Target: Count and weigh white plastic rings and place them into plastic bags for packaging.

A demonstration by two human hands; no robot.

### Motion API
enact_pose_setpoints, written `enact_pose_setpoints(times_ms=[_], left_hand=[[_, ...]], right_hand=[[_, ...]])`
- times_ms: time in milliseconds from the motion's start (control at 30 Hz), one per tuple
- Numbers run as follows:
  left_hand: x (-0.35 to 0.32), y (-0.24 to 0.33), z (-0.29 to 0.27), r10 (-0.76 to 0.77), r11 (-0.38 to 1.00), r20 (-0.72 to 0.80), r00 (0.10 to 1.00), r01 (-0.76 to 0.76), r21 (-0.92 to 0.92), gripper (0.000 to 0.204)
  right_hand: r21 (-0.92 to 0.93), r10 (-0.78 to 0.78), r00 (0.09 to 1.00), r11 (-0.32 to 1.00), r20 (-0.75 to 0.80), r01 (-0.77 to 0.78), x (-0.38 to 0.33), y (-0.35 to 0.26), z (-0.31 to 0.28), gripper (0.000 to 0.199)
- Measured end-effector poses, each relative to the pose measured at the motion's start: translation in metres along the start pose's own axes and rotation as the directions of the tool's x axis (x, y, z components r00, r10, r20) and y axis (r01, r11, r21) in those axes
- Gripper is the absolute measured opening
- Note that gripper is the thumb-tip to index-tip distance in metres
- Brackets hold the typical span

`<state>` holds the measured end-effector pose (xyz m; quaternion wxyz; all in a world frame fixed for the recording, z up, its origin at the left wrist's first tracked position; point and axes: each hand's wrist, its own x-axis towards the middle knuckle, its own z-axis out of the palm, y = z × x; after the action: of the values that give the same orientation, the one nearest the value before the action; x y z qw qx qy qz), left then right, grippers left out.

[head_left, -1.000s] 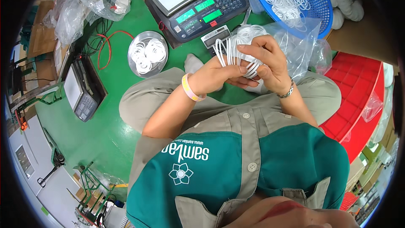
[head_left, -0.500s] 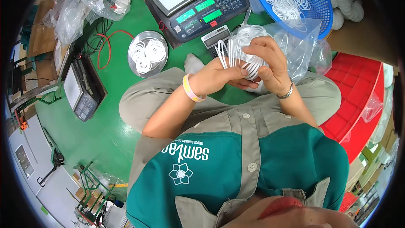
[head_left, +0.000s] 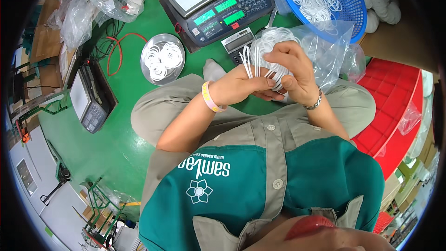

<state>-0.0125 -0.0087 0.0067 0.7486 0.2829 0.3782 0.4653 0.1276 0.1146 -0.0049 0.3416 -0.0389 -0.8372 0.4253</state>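
White rings bunched between both hands

White rings (head_left: pixel 260 58) sat as a stack threaded over the left hand (head_left: pixel 241 86), its fingers closed on them, while the right hand (head_left: pixel 292 72) pinched the far end. The stack's long axis ran roughly away from the person, toward the scale (head_left: pixel 213 0) beyond the hands. A loosened pinch could have let rings slide off onto the green floor (head_left: pixel 125 97) or the clear bag (head_left: pixel 330 49) right of the hands.
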Motion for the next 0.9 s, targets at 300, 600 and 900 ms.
enact_pose_setpoints(times_ms=[300,600,900], left_hand=[[0.0002,-0.0012,0.0001,0.008,1.000,0.003,1.000,-0.008,0.002,0.031],[0.0032,-0.0046,-0.0067,-0.078,0.969,0.033,0.996,0.068,0.237,0.027],[0.0044,-0.0074,-0.0049,-0.052,0.980,0.015,0.999,0.048,0.193,0.026]], right_hand=[[0.005,0.038,0.998,0.999,0.047,-0.038,-0.0014,-0.0018,-0.0018,0.044],[0.023,0.011,0.999,1.000,0.039,-0.011,-0.0006,-0.0007,0.0014,0.046],[-0.037,0.028,0.992,0.999,0.126,-0.024,-0.0022,-0.0001,0.0045,0.050]])
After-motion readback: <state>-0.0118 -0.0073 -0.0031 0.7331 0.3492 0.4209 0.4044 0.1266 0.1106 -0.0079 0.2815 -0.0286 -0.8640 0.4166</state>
